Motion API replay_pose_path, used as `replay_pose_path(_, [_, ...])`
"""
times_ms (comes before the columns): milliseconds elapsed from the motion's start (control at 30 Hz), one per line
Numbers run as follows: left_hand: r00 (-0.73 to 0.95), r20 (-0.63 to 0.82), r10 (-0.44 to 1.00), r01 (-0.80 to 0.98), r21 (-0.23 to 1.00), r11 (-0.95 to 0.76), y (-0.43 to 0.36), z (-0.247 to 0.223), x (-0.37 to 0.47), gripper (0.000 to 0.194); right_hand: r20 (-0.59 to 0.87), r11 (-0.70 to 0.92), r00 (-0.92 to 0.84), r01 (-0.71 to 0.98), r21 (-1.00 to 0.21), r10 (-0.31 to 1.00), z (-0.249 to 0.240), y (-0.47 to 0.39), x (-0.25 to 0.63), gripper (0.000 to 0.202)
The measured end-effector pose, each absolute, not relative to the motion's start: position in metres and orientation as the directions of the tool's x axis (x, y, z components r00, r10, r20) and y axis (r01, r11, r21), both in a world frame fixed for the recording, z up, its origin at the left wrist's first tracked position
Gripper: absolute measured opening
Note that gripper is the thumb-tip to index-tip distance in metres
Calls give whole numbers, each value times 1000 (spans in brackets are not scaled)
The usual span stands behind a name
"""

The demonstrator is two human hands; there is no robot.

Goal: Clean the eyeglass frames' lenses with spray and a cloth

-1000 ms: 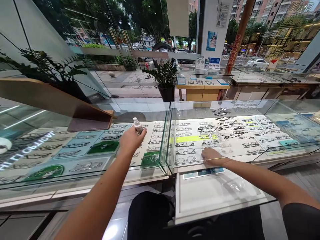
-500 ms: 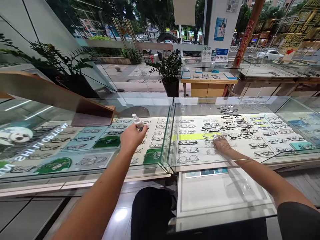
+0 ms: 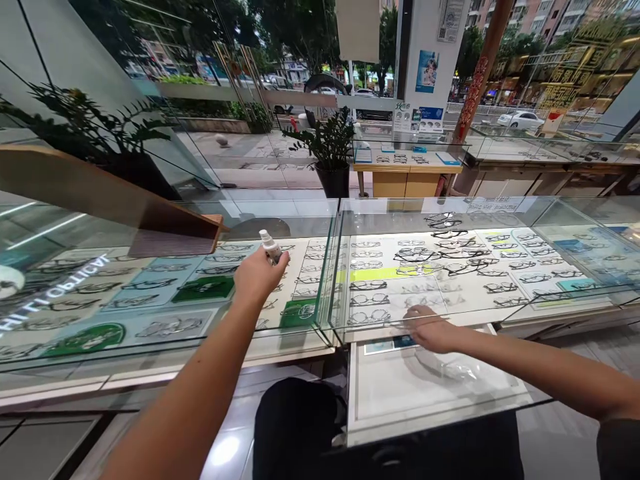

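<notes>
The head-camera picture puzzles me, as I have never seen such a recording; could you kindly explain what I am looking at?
There is no machine: a person wears a camera on the head, looking forward and down at their own bare arms. The left hand holds a small spray bottle above the left glass display case. The right hand lies flat on the near edge of the right glass case. Under the glass lie rows of eyeglass frames on pale trays. A potted plant stands beyond, before the street windows.
</notes>
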State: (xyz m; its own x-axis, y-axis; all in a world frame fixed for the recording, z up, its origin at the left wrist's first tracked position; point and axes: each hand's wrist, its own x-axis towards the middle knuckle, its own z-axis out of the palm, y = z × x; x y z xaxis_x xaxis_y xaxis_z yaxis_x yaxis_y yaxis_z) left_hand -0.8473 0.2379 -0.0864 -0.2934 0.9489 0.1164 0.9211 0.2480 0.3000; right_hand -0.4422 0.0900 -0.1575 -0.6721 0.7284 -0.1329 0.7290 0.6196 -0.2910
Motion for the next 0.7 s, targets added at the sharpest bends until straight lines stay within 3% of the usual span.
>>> replay_pose_path(133, [-279,109,954,929,283,239,236,-83,-845,46,-220,586,-750,635,-504,623,-107,48,-458,33])
replay_pose_path(267, [-280,115,953,929,283,238,234,-82,-842,46,-157,610,-833,504,-611,531,-32,23,-471,44])
replay_pose_path(467, [-292,122,949,920,306,244,232,-80,-839,46,37,666,-730,601,-443,683,50,77,-463,60])
replay_pose_path(700, [-279,115,953,917,326,229,233,-78,-839,47,-22,442,-476,832,-335,879,32,196,-434,81])
